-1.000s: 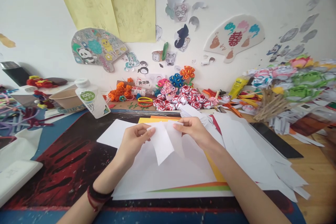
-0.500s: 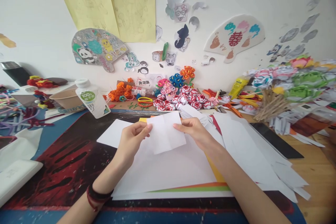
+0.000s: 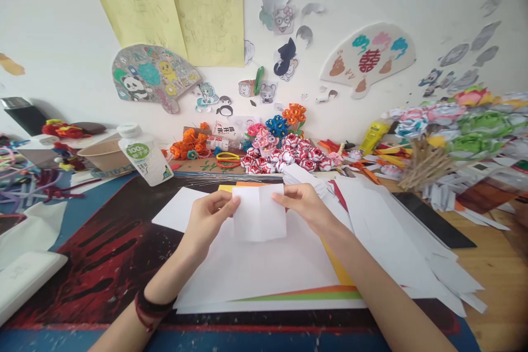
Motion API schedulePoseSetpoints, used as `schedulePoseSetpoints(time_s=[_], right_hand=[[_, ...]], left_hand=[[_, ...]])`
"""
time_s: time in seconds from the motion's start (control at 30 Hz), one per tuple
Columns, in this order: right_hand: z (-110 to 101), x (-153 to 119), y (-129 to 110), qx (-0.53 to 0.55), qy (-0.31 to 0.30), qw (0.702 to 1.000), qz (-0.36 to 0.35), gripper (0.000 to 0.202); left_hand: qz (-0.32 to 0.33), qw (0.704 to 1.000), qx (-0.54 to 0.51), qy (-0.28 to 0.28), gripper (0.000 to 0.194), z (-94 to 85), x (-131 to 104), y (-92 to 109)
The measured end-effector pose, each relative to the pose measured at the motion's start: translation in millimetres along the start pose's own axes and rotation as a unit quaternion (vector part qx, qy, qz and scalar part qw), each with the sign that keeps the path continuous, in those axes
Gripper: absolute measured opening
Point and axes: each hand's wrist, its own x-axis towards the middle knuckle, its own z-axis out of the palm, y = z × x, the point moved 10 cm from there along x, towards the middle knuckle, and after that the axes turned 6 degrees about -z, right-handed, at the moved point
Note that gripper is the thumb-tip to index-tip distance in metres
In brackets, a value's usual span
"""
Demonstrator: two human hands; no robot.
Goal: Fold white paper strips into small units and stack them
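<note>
The left hand (image 3: pixel 210 217) pinches a small white square (image 3: pixel 259 214) of paper near its upper left edge, and the right hand (image 3: pixel 303 203) pinches it near the upper right; each thumb lies on the near face, the other fingers curled behind. The square is spread between the hands, in front of the larger white sheet (image 3: pixel 264 275) that tops the pile; whether its lower edge touches that sheet cannot be told. A faint crease runs down near the middle, so the step looks to be one of holding the folded paper open, and it calls for a light, even pull from both sides. Too hard a tug would probably split thin paper along that line, while slack on one side would let it twist. Both thumbs do best level and well away from the crease, so that the upper edge runs straight. The sheet below should serve as a smooth backing if the square needs flattening; the loose white piece (image 3: pixel 171 212) beside the left hand is best left clear of the wrist.
</note>
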Motion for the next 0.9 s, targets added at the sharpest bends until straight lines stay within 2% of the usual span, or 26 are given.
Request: schedulePoseSetpoints(time_s=[0.13,0.37,0.47,0.57,0.73,0.9], right_hand=[[-3,1,1,-0.014,0.012,1.0,-0.006,0.028],[-22,2,-2,-0.038,0.07,0.997,-0.008,0.035],[-12,1,0,0.001,0.026,1.0,0.008,0.029],[4,-1,5,0.04,-0.029,0.998,0.037,0.033],[3,-2,7,0.045,-0.008,0.998,0.043,0.034],[-2,-2,2,0.038,0.003,0.999,0.023,0.03]], left_hand=[[0.013,1.0,0.022,-0.009,0.027,3.8,0,1],[0.003,0.999,0.01,0.032,0.026,-6.6,0,3],[0.007,0.999,0.008,0.041,0.028,-7.3,-2,7],[0.006,0.999,0.005,0.043,0.028,-7.3,-2,8],[-0.015,0.999,0.032,0.004,0.033,0.5,0,-2],[0.013,0.996,0.084,0.005,0.035,0.6,1,0]])
